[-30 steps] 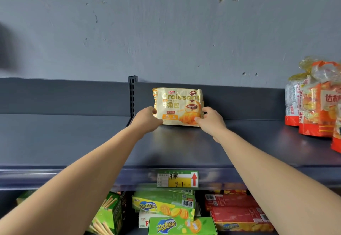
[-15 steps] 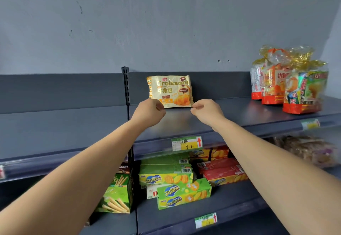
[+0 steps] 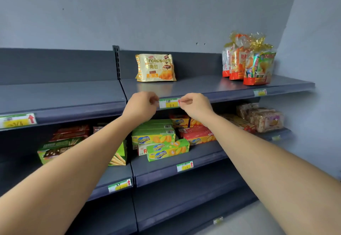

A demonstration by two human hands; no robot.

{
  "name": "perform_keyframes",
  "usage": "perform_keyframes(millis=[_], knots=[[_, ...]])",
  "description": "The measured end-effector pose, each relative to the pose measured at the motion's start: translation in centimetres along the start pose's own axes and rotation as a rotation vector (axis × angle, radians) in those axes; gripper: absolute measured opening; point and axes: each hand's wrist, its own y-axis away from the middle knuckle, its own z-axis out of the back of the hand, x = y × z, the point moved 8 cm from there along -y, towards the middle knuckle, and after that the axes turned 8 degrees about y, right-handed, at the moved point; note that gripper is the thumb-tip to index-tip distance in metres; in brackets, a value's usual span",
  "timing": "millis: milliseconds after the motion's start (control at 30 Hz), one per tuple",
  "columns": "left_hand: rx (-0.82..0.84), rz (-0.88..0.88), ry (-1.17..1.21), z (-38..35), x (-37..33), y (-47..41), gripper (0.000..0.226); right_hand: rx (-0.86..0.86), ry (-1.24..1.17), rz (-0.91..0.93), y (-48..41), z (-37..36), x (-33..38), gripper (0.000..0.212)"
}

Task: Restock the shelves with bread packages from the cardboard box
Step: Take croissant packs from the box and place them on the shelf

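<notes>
The croissant package (image 3: 156, 67) is seen standing upright at the back of the top shelf (image 3: 203, 87), set against the back panel and touched by neither hand. The left hand (image 3: 141, 105) and the right hand (image 3: 196, 105) are held below and in front of it, level with the shelf's front edge, on either side of a price label (image 3: 168, 103). Both hands are curled, thumb against fingertips, and nothing is gripped. Bagged bread (image 3: 249, 59) is stood further right on the same shelf, well apart from the package
</notes>
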Motion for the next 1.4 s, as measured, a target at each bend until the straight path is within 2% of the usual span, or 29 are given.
perform_keyframes(millis=[433,700,867,1067,1400], knots=[[0.232,0.016,-0.085,-3.4,0.1,16.4,0.029,0.091,0.114,-0.124,18.6,0.2,-4.2,0.029],[0.419,-0.065,-0.047,-6.5,-0.6,27.1,0.026,0.113,0.147,-0.334,32.1,-0.8,-7.9,0.027],[0.533,-0.056,0.001,-9.4,-1.2,33.5,0.025,0.113,0.138,-0.462,39.7,-0.6,-10.6,0.027],[0.667,-0.054,0.034,-15.1,-3.9,40.5,0.025,0.139,0.143,-0.607,48.3,0.6,-16.7,0.026],[0.892,0.032,0.026,-28.7,-9.3,52.4,0.027,0.217,0.164,-0.786,62.0,3.6,-29.4,0.027]])
